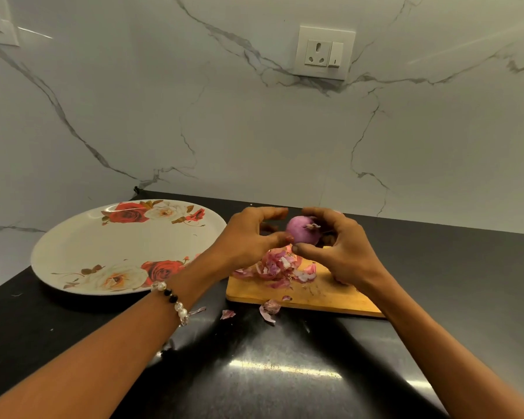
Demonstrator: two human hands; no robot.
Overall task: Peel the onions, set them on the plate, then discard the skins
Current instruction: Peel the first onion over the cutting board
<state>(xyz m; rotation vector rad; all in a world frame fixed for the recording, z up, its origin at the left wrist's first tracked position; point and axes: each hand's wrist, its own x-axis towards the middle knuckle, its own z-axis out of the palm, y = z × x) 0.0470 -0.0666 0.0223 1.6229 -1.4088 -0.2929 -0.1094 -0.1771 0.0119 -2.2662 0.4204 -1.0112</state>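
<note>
Both hands are working one small, light, slick onion [301, 233] above the board: right hand [342, 252] is cupping its far side, left hand [251, 237] is pinching brittle skin at its near-left edge.

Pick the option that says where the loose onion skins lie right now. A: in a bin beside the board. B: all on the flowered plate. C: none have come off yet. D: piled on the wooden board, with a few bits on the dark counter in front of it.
D: the pile of skins sits on the wooden board, a few bits lie on the counter, and the plate holds none.
</note>
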